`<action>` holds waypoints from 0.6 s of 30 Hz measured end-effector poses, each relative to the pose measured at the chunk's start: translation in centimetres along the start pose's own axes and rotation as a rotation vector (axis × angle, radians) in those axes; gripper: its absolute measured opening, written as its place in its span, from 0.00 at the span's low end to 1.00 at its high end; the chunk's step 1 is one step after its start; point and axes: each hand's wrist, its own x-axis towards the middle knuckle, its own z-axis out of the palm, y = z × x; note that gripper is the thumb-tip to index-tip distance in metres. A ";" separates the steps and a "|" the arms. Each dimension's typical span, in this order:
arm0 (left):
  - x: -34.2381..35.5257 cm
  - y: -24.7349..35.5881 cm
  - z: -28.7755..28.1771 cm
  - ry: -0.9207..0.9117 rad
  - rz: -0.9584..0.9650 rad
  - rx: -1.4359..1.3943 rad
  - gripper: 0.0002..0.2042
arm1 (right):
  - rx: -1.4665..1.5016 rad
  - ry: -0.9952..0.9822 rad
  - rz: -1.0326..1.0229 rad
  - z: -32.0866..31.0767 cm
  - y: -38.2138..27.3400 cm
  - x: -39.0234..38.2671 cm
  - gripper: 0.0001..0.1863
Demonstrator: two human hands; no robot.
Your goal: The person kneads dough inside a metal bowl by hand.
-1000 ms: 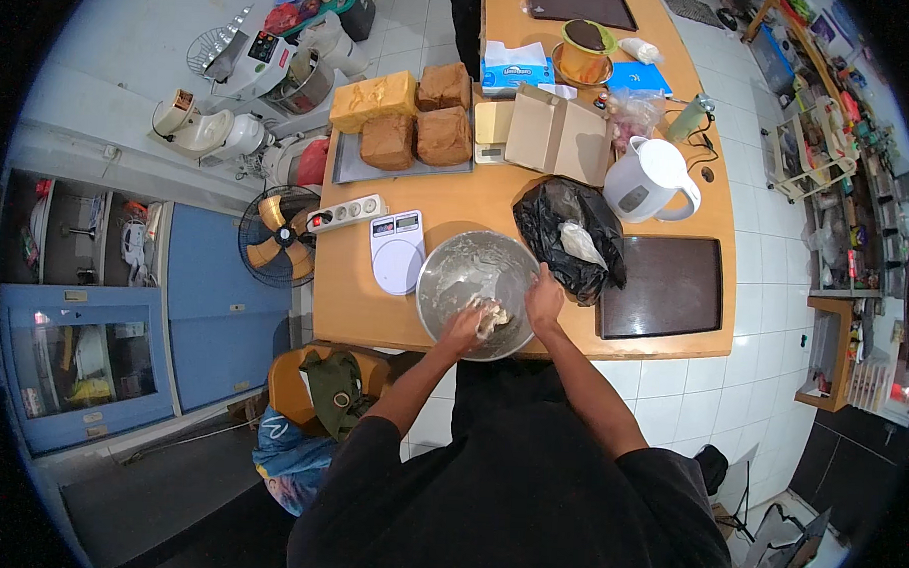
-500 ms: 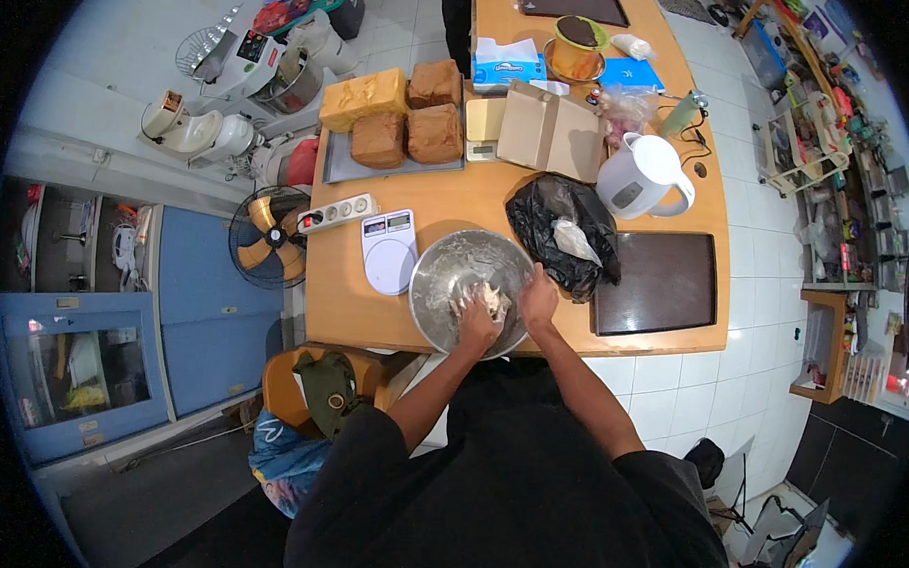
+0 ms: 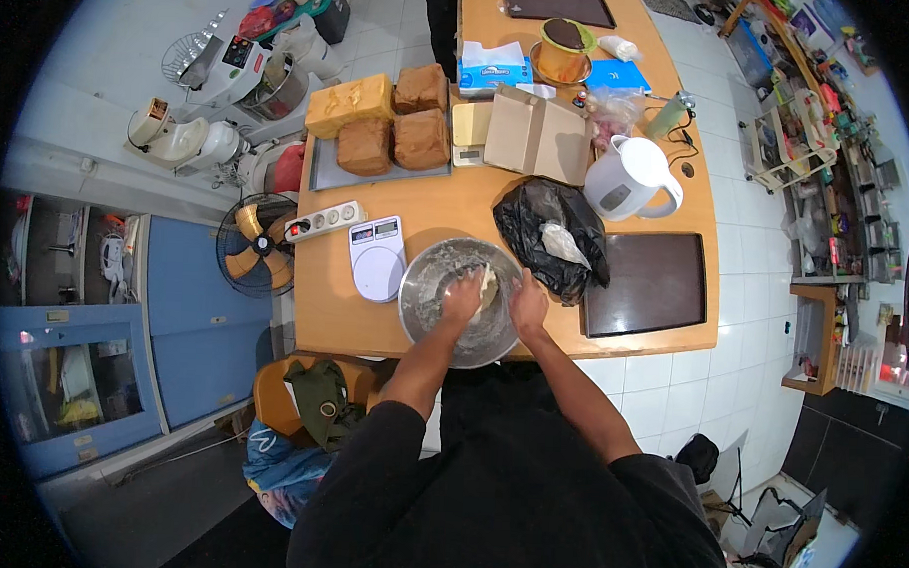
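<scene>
White floor tiles [image 3: 757, 270] lie beyond the right edge of the wooden table [image 3: 435, 207], whose near edge runs just in front of the person. Blue cabinets [image 3: 187, 265] stand well off to the left. On the surface, a tray of loaves [image 3: 323, 175] sits farther back on the left and a dark baking tray [image 3: 645, 286] at the near right corner. The steel bowl [image 3: 426, 285] overlaps the near edge in view; wood shows behind it, while a black plastic bag [image 3: 527, 216] crowds its right side. A white kettle [image 3: 628, 180] stands past the bag, and a kitchen scale [image 3: 378, 269] lies just left of the bowl. The person's right hand [image 3: 528, 305] grips the bowl's rim; the left hand [image 3: 462, 296] reaches inside against pale dough [image 3: 489, 288], though whether its fingers close round it cannot be told from above
</scene>
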 end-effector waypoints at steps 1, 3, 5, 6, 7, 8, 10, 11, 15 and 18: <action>0.6 -0.3 -0.2 -0.023 -0.046 -0.023 0.25 | 0.013 -0.017 0.004 -0.1 0.0 0.0 0.09; 1.4 -2.4 1.9 0.062 -0.119 -0.040 0.29 | 0.029 0.003 -0.018 -0.1 -0.8 0.0 0.08; 0.9 -2.9 2.2 0.094 -0.110 -0.055 0.29 | 0.039 0.032 -0.013 0.3 -0.5 -0.1 0.07; 0.8 -3.3 2.2 0.127 -0.111 -0.072 0.28 | 0.018 0.032 -0.013 0.6 -0.5 -0.2 0.08; 0.9 -2.8 1.2 -0.005 -0.123 -0.140 0.27 | -0.006 0.036 0.001 0.9 0.1 0.0 0.08; 0.5 -3.0 0.4 -0.006 -0.123 -0.137 0.27 | -0.003 0.035 0.002 1.1 0.2 -0.1 0.08; -0.8 -3.3 -0.9 0.102 0.052 0.020 0.26 | 0.017 0.056 0.007 1.3 0.0 -0.2 0.08; -1.3 -3.2 -1.2 -0.017 -0.056 -0.026 0.26 | 0.020 0.049 0.000 1.3 -0.2 -0.2 0.08; -3.4 -3.9 -2.1 -0.090 -0.084 0.005 0.31 | 0.003 0.009 0.028 0.5 -0.9 0.1 0.09; -5.1 -1.9 -4.1 -0.256 -0.191 -0.073 0.42 | -0.001 0.040 -0.015 0.7 -0.2 0.1 0.08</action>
